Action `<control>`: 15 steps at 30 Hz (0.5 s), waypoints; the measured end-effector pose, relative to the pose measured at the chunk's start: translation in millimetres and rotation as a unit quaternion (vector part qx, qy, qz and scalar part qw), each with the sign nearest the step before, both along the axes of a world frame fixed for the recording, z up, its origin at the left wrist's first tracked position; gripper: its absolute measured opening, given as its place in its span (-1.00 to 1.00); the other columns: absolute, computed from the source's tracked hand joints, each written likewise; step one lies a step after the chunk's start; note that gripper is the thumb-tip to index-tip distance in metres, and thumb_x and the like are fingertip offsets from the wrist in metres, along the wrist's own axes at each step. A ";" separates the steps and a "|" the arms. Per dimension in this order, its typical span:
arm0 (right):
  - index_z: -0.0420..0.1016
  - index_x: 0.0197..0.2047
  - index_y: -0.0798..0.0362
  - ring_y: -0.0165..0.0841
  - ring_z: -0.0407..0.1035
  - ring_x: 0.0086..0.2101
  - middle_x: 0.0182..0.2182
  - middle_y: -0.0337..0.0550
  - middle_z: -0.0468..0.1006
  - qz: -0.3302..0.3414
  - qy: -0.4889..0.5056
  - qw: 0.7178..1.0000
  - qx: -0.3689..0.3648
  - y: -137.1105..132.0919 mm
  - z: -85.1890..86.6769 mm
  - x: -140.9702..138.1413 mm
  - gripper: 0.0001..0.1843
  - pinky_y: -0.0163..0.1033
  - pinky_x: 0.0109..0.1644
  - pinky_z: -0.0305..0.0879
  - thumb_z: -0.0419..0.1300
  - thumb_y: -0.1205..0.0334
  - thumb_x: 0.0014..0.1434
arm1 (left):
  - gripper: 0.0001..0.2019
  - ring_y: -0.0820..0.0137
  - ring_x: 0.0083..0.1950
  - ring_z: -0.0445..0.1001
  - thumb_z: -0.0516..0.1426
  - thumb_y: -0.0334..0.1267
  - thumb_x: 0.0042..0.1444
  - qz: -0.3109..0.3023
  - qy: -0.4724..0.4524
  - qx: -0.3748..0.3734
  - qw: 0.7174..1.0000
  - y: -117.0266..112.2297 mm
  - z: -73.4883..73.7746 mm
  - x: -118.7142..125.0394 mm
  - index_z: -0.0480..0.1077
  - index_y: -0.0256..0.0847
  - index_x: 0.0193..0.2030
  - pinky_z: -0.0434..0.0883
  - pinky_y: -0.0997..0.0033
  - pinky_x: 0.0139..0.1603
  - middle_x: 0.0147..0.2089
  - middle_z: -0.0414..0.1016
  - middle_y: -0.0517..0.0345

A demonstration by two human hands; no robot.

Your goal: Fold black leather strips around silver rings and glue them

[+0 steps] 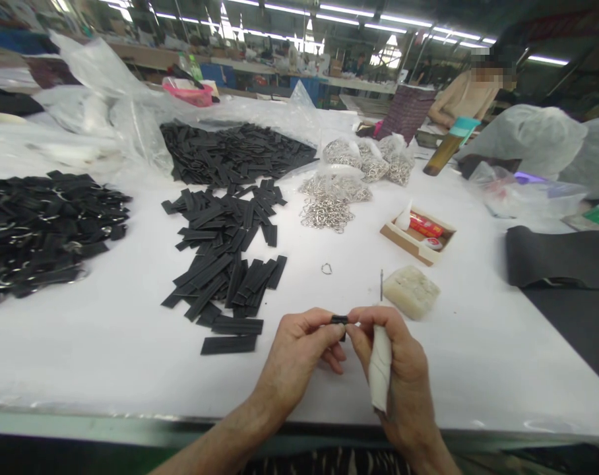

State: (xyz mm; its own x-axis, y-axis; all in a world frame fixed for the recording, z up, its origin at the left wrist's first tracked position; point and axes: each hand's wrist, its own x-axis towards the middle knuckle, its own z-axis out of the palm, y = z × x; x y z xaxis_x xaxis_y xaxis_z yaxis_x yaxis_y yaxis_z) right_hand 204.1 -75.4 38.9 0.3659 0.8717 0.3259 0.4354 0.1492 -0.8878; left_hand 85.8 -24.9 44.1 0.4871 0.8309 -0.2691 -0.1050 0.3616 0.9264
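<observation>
Both hands work at the near edge of the bench (146,369). The strip (339,319), black, is pinched between the fingertips of the left hand (299,356) and the right hand (403,356), held clear of the pile (230,264) to its left. Its visible upper edge runs left to right, parallel to the near edge; a short end shows below. A loose ring (326,268) lies beyond it, toward the far edge and slightly left — apart from both hands, the left marginally nearer. The right hand also grips a white roll (380,373), pointing back toward the near edge.

Obscured: fingers cover most of the strip, so its fold and contents cannot be determined; the roll's upper end is hidden. The ringed heap (47,224) is cut off at left — extent unknown.
</observation>
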 end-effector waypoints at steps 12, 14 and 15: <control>0.28 -0.31 -0.01 -0.48 0.15 -0.61 -0.63 -0.42 0.22 0.012 -0.028 0.997 -0.069 4.8 3.8 -0.7 -0.97 -0.43 -0.55 0.12 0.09 0.29 0.19 | -0.86 0.46 -0.59 0.34 0.14 -0.27 0.00 0.026 0.060 0.005 0.998 3.0 1.1 -2.7 0.46 -0.31 -0.41 0.32 0.51 -0.53 -0.60 0.42 0.17; 0.28 -0.31 -0.01 -0.47 0.16 -0.60 -0.63 -0.42 0.21 0.010 -0.029 0.997 -0.074 5.3 5.1 -1.0 -0.97 -0.42 -0.54 0.13 0.09 0.30 0.18 | -0.85 0.46 -0.59 0.35 0.13 -0.26 0.02 0.022 0.056 0.000 0.998 3.1 1.0 -3.8 0.46 -0.31 -0.41 0.33 0.50 -0.53 -0.60 0.43 0.16; 0.28 -0.32 -0.01 -0.46 0.17 -0.59 -0.62 -0.42 0.22 0.010 -0.030 0.997 -0.075 5.8 5.9 -1.1 -0.96 -0.42 -0.53 0.13 0.09 0.30 0.17 | -0.85 0.45 -0.60 0.35 0.12 -0.26 0.02 0.019 0.055 -0.001 0.998 3.0 1.0 -4.3 0.45 -0.31 -0.42 0.33 0.50 -0.52 -0.62 0.43 0.15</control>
